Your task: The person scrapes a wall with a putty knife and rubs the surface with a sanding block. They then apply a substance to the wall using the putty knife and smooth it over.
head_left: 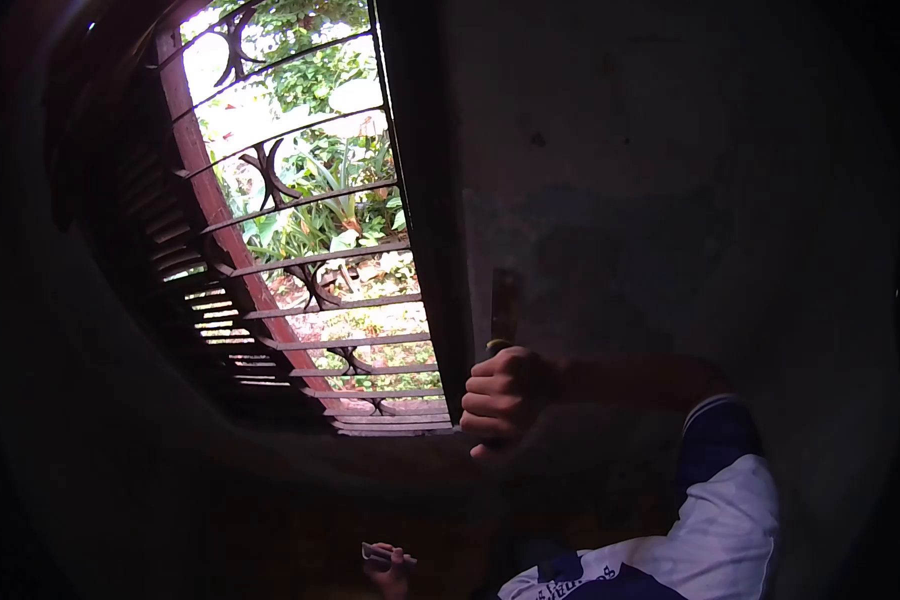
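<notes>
While the left hand [392,572] pinches a slim grey bar [375,552], the dark flat-bladed tool [505,305] pointing to twelve o'clock looks light, stiff, best held where the right hand [503,398] clenches it.

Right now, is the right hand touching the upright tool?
Touching. Head view shows the right hand closed around the upright tool, which sticks out above the fist.

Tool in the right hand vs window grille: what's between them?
In the head view, a dark upright post, then a narrow strip of wall, separate the grille from the tool.
</notes>
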`<state>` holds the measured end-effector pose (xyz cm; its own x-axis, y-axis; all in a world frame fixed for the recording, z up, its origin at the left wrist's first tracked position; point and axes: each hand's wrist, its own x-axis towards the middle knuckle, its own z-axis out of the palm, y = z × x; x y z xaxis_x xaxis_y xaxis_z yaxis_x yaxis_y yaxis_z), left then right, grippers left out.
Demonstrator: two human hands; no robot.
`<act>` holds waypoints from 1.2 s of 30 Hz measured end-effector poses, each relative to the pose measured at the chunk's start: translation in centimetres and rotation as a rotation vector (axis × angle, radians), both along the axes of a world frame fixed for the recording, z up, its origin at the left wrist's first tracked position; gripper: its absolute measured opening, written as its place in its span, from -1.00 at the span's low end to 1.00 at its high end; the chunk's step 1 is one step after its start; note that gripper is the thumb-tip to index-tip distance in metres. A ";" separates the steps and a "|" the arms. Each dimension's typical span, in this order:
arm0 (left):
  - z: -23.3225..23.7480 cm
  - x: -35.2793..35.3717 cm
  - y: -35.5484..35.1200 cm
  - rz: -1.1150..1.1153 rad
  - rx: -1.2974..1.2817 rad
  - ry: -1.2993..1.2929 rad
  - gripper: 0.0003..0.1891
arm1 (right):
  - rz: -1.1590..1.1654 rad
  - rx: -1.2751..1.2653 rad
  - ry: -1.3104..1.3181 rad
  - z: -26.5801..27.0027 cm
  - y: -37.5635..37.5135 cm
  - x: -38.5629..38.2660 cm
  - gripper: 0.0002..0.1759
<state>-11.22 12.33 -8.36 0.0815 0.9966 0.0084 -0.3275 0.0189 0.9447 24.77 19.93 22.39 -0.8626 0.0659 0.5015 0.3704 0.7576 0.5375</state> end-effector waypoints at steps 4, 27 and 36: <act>-3.4 0.8 -4.2 0.120 -0.053 -0.117 -0.71 | -0.138 0.127 -0.024 4.4 5.3 5.4 -0.55; -5.0 15.1 -17.2 0.636 -0.092 -0.030 -0.57 | 0.023 -0.229 -0.273 5.5 4.0 6.8 -0.40; -4.6 16.4 -18.6 0.693 -0.066 0.023 -0.62 | -0.048 -0.239 -0.338 2.5 3.7 7.6 -0.43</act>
